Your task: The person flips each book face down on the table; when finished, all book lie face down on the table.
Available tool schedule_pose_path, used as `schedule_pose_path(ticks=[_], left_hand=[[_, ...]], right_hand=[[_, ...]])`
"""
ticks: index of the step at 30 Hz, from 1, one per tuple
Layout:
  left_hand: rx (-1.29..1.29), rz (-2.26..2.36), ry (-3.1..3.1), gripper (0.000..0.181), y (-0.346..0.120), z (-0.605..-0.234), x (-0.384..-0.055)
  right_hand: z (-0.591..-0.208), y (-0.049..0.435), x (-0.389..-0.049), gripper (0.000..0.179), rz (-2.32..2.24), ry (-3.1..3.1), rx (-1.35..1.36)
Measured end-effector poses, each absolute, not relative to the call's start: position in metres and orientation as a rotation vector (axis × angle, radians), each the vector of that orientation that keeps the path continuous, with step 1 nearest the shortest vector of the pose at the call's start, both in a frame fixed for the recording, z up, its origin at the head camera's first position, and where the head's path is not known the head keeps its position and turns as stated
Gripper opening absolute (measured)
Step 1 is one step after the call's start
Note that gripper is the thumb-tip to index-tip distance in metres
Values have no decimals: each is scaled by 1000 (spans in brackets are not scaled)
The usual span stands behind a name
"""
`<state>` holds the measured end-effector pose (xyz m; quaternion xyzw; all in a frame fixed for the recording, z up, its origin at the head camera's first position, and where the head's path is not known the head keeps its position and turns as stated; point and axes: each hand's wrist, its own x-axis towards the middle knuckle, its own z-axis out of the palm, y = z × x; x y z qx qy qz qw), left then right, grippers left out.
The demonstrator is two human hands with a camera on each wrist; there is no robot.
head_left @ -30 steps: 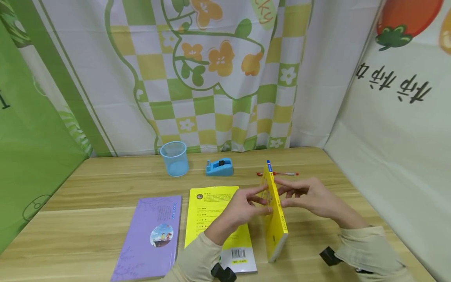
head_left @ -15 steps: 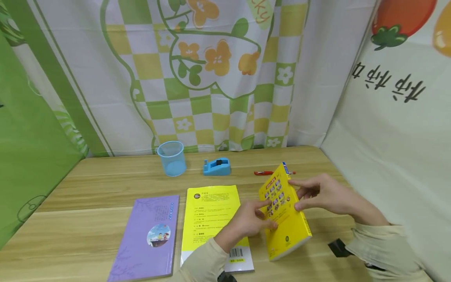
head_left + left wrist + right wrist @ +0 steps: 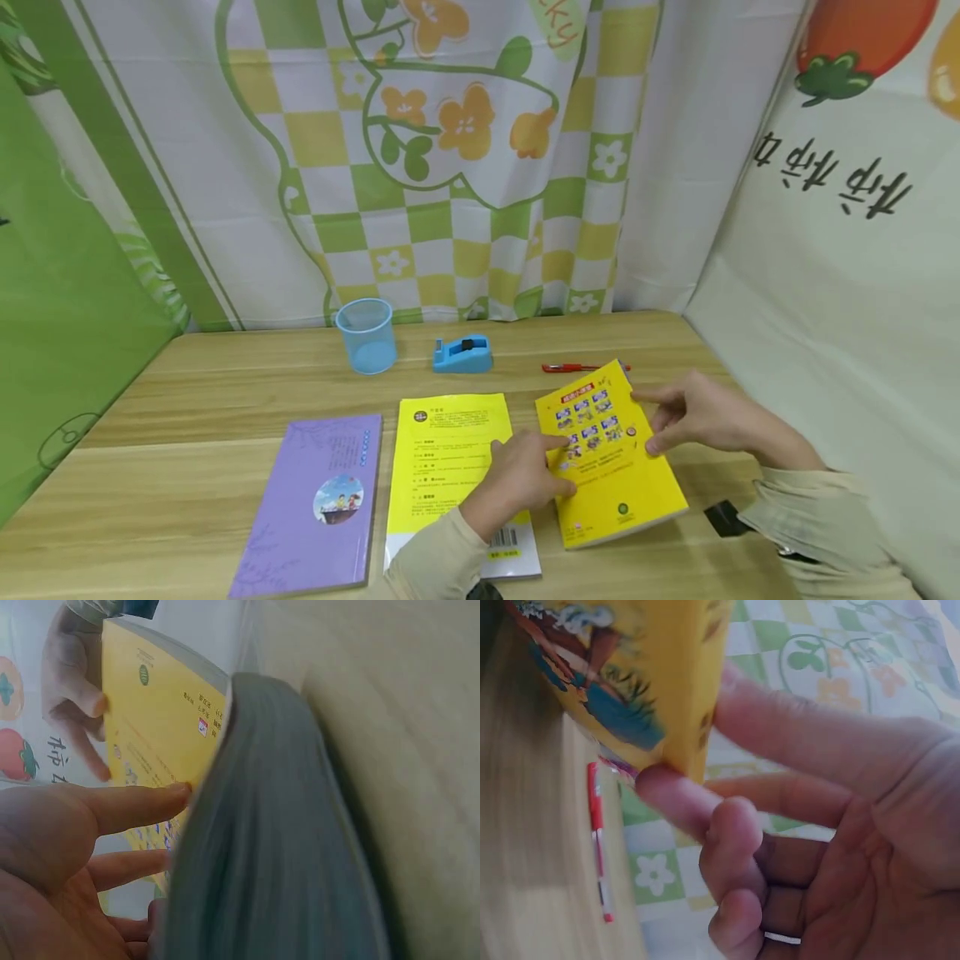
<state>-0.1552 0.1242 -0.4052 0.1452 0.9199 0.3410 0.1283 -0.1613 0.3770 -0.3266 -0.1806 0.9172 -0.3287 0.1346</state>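
Note:
A yellow book (image 3: 611,475) with small pictures on its back cover leans tilted over the table at the right, its right side raised. My right hand (image 3: 693,421) pinches its spine side between thumb and index finger. In the right wrist view, the thumb is on one face of the yellow book (image 3: 649,690) and the index fingertip on the other; the remaining fingers are curled. My left hand (image 3: 521,475) touches the left part of the cover with extended thumb and index fingertip. In the left wrist view, the thumb (image 3: 142,806) meets the yellow cover (image 3: 161,712).
Another yellow book (image 3: 450,450) with a white lower part lies flat under my left forearm. Left of it lies a purple book (image 3: 318,500). A light-blue cup (image 3: 367,337), a blue tape dispenser (image 3: 462,356) and a red pen (image 3: 570,367) are along the back.
The yellow book has turned from nearly upright and edge-on to a leaning pose with its back cover facing up. My right hand has moved right and slightly down with it.

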Motion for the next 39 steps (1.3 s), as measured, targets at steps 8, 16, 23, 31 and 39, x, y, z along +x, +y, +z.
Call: schedule_pose_path(ticks=[8,16,23,31,39], left_hand=[[434,882,2750,51,123,-403,-154],[430,866,2791,43,121,-402,-154],[439,847,2795,35,124,-403,-155],[445,803,2773,37,128,-404,-156],[529,921,2704,49,114,-373,-158]], right_hand=[[-345,374,-169,77,-852,2665,-401],[-361,364,-174,73,-692,2704,-271],[-371,359,-179,72,-575,2716,-169],[-375,360,-184,68,-456,2725,-158],[-366,389,-173,71,-578,2800,-238]])
